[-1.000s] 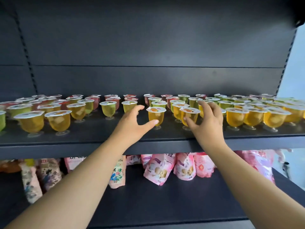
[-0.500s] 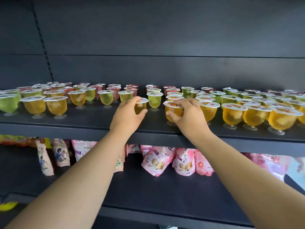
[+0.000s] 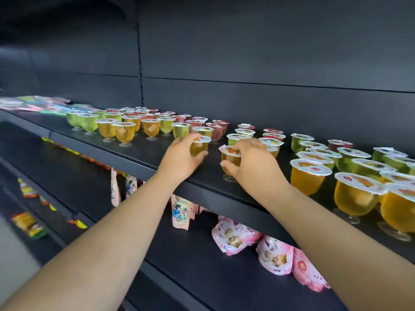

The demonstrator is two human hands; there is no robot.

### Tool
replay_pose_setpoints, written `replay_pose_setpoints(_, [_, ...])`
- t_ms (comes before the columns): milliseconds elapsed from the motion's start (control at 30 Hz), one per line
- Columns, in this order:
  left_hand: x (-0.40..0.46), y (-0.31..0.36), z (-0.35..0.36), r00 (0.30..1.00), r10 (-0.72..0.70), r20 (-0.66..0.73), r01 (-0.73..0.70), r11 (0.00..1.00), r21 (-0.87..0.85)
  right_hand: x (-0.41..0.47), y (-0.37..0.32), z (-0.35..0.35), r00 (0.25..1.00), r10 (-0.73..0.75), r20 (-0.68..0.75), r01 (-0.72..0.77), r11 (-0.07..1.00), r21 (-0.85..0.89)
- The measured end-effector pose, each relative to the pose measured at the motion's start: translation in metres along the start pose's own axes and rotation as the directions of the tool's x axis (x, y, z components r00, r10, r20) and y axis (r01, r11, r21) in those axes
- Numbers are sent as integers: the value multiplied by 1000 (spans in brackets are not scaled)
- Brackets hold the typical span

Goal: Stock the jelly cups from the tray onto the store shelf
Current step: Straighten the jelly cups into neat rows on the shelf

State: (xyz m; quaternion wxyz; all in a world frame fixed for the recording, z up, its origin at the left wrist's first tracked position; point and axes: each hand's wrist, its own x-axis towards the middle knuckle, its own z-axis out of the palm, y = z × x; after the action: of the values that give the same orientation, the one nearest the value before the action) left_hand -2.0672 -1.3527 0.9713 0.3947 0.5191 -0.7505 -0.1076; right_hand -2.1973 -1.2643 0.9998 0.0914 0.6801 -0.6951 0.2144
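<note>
While both forearms reach up and forward over the dark shelf edge, the left hand curls its fingers and thumb round an amber jelly cup, and the right hand pinches another amber cup between thumb and curled fingers. Both cups stand upright near the shelf's front, foil lids up, the right one's clear stemmed foot on the shelf. Each is see-through, with a white printed lid.

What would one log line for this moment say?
left hand: grips yellow cup | right hand: grips orange-lidded cup | both on shelf
</note>
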Motion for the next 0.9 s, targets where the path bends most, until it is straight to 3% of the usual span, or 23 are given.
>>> replay_pose_setpoints(200, [6, -6, -6, 993, -114, -31, 115, 993, 20, 19, -9, -5, 992, -49, 116, 58, 996, -74])
replay_pose_setpoints(400, [19, -28, -26, 984, -176, -16, 177, 982, 66, 35, -14, -11, 977, -61, 206, 48, 997, 67])
replay_pose_setpoints(567, [38, -44, -31, 982, -190, 8, 189, 979, 71, 61, -27, 20, 991, 15, 135, -58, 944, 324])
replay_pose_setpoints(900, [66, -64, -29, 983, -173, 63, 170, 984, 44, 105, -42, 53, 994, 44, 97, -66, 970, 233])
